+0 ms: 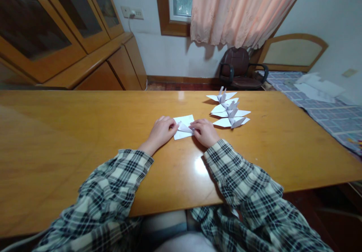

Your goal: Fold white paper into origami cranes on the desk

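Note:
A small square of white folded paper [183, 132] lies on the wooden table, with a flap raised across its middle. My left hand [164, 128] is closed on the paper's left edge, thumb and fingers pinching it. At the opposite edge, my right hand [206, 131] pinches the paper near the narrow end of the flap. Parts of both edges are hidden under my fingers. Just beyond my right hand stand several white paper cranes [232, 121] in a row, their wings spread.
The glossy wooden table [70, 131] runs wide to both sides. Behind it are a glass-doored cabinet [93, 52] at left, a brown armchair [236, 67] and a peach curtain [232, 11]. A bed [313, 109] with a checked cover and white sheets of paper [319, 88] stands at right.

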{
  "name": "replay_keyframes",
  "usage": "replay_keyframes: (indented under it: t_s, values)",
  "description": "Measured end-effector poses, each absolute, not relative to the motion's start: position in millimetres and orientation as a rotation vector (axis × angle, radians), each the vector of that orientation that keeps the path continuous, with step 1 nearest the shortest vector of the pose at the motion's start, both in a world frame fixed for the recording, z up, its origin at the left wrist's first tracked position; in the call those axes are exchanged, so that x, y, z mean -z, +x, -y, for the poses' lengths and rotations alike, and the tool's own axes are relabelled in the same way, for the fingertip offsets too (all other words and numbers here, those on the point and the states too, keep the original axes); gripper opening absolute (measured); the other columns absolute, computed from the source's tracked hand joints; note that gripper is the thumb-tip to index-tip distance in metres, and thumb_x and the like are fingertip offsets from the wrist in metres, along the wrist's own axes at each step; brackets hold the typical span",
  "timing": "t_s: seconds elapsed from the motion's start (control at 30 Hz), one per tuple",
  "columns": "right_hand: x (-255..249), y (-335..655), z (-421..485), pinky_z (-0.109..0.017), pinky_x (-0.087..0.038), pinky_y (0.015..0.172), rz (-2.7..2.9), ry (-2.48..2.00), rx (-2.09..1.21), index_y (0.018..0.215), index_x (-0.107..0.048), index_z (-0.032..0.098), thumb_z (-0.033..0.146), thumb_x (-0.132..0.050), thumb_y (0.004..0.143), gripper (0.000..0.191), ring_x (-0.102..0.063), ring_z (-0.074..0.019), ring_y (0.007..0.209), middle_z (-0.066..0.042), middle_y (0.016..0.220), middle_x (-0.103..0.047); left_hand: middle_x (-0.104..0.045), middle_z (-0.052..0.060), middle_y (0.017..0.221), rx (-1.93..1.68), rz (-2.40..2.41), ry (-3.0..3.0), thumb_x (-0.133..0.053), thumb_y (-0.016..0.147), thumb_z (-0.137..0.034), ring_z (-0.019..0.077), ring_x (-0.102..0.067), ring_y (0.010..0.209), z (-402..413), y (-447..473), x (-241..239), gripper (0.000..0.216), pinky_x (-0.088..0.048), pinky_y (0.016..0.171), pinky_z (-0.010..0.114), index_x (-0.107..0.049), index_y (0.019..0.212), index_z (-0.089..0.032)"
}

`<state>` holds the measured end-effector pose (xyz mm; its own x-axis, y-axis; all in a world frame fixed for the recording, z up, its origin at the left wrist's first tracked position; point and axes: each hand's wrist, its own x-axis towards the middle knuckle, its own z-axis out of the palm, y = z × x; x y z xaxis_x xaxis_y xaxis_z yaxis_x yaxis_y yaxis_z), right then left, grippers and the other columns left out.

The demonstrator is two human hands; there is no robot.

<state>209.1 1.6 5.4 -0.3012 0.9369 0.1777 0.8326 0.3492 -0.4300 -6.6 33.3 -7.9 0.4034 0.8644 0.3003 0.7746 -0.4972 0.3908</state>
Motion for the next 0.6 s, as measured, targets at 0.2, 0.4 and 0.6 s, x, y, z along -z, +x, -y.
replay_keyframes:
  t_s: [0.2, 0.4, 0.6]
  values:
    - [-9, 206, 2, -0.039, -0.039, 0.09, 2.237, -1.556, -0.325, 0.095, -0.074, 0.022, 0.034, -0.056, 0.093, 0.021, -0.057, -0.0243, 0.104, -0.006, 0.111, -0.072, -0.061, 0.005, 0.08, -0.661, -1.556, 2.476, -0.052, 0.09, -0.035, 0.022, -0.052, 0.082, -32, -6, 8, 0.024, -0.04, 0.074, 0.035, -0.058, 0.073, -0.02]
    - [-1, 206, -2, -0.038, -0.039, 0.087, 2.263, -1.534, -0.267, 0.086, -0.07, 0.02, 0.039, -0.063, 0.09, 0.02, -0.055, -0.0245, 0.103, -0.006, 0.113, -0.07, -0.062, 0.006, 0.084, -0.628, -1.585, 2.489, -0.052, 0.09, -0.032, 0.0232, -0.052, 0.085, -31, -4, 7, 0.02, -0.04, 0.075, 0.036, -0.058, 0.076, -0.019]
    - [4, 206, -4, -0.039, -0.039, 0.088, 2.208, -1.529, -0.295, 0.082, -0.067, 0.02, 0.036, -0.065, 0.089, 0.018, -0.055, -0.025, 0.103, -0.007, 0.109, -0.07, -0.062, 0.007, 0.086, -0.58, -1.612, 2.489, -0.052, 0.088, -0.028, 0.0238, -0.052, 0.088, -30, -2, 6, 0.016, -0.039, 0.077, 0.036, -0.059, 0.077, -0.019]
